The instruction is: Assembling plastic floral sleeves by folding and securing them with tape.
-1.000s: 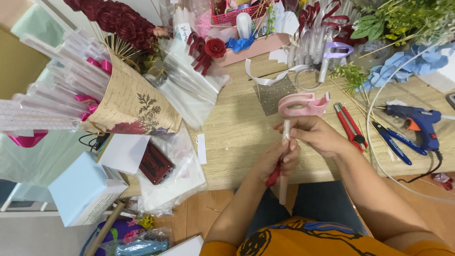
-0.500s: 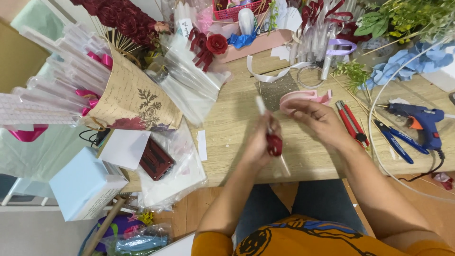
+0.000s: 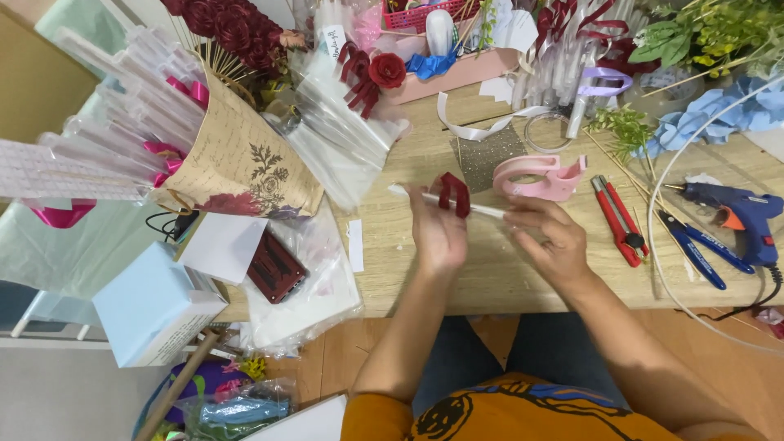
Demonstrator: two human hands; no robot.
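Both our hands grip one white stick (image 3: 425,196) lying left-right: left hand (image 3: 437,233) closed at its red ribbon (image 3: 453,192), right hand (image 3: 549,237) pinching its right end.

The left hand (image 3: 437,233) hides the middle of the white stick (image 3: 482,210); motion blurs the dark red ribbon (image 3: 453,192) there.

Both forearms reach forward over the pale wooden table (image 3: 425,269). The left hand (image 3: 437,233) is raised above it, palm turned inward, fingers curled around a thin white stick (image 3: 482,211). The right hand (image 3: 551,241), just beside it, pinches that stick's other end with bent fingertips.
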